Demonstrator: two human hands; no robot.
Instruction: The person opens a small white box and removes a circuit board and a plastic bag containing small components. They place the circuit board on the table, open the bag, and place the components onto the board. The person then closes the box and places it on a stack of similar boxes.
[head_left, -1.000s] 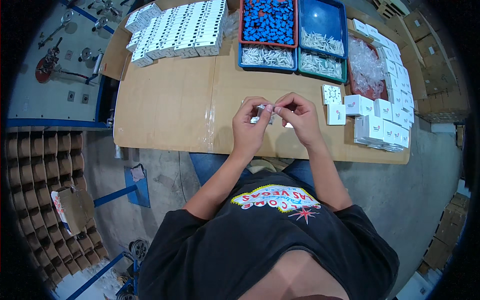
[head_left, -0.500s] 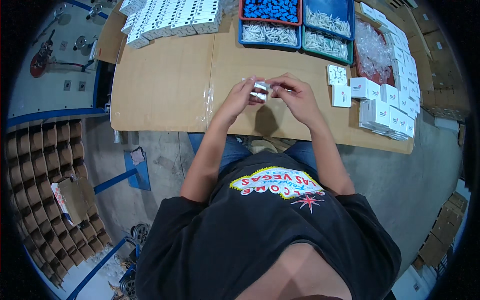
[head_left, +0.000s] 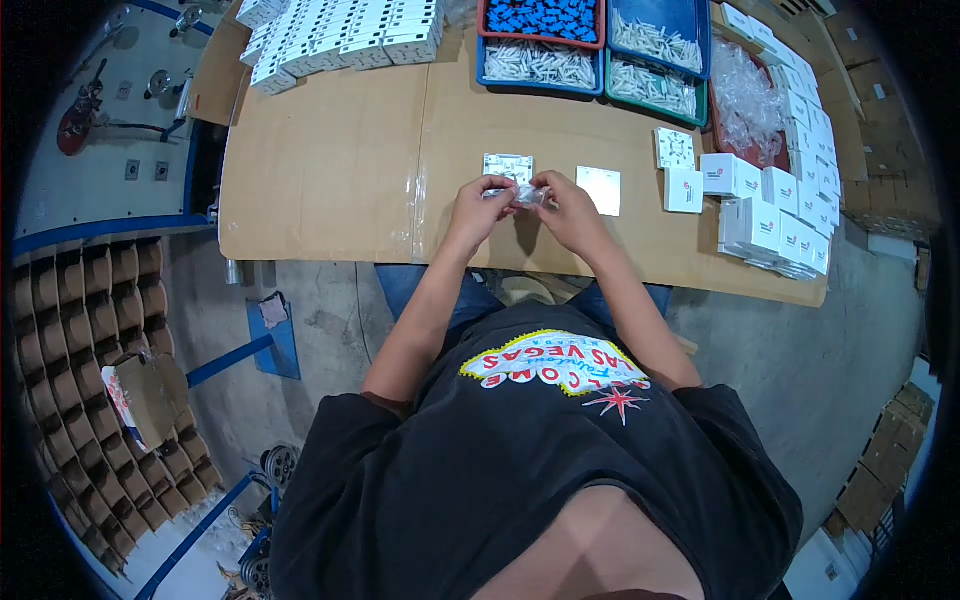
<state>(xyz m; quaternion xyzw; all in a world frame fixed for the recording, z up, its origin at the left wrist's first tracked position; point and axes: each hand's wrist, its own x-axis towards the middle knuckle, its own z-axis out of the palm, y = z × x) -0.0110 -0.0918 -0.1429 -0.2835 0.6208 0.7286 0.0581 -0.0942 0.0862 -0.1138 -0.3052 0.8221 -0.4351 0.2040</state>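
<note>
Both hands meet over the near middle of the cardboard-covered table, gripping a small clear plastic bag (head_left: 527, 195) between them. My left hand (head_left: 482, 207) pinches its left side and my right hand (head_left: 568, 212) its right side. What the bag contains is too small to make out. Just beyond my fingers lies a white square plate with moulded details (head_left: 508, 165), its near part hidden by the hands. A flat, plain white square panel (head_left: 598, 190) rests on the table right beside my right hand.
White boxes (head_left: 765, 225) are stacked at the right, next to another detailed square piece (head_left: 674, 149). Farther back stand trays of small white parts (head_left: 540, 66) and blue parts (head_left: 540, 18), plus crumpled clear bags (head_left: 745, 100). Rows of white units (head_left: 345, 35) fill the far left.
My hands have come down a little toward me. The white panel now lies at the right and the detailed plate beyond my fingers; earlier, white pieces were in my hands.
</note>
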